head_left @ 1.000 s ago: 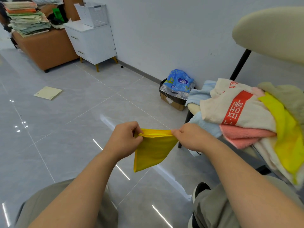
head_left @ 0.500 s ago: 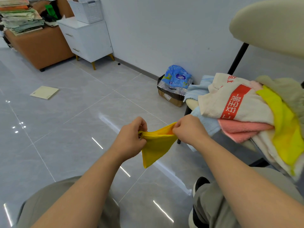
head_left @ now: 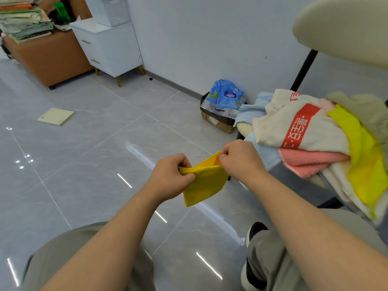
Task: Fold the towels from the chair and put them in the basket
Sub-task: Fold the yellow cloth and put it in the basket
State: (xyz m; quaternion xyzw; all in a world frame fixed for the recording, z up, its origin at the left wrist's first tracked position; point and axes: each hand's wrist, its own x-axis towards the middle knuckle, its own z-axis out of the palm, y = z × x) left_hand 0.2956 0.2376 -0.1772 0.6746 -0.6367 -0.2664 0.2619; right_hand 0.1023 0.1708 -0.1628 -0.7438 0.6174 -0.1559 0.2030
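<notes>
Above my knees: left hand (head_left: 170, 177) and right hand (head_left: 239, 160) each pinch a top corner of the towel (head_left: 204, 183), so it hangs doubled and square.
Chair (head_left: 344, 28): the unfolded pile (head_left: 273, 127) lies at my right, near my hands.
Basket (head_left: 107, 9): I judge it's the white one on the far cabinet (head_left: 113, 49).

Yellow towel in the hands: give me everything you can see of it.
The yellow towel is plain deep-yellow cloth, soft-looking, no print visible. It is folded small, roughly square, and hangs in the air above the grey floor. The left hand pinches its top left corner; the right hand pinches the top right corner, higher, so the top edge slopes and its layers gape slightly. Nothing else touches it.
</notes>
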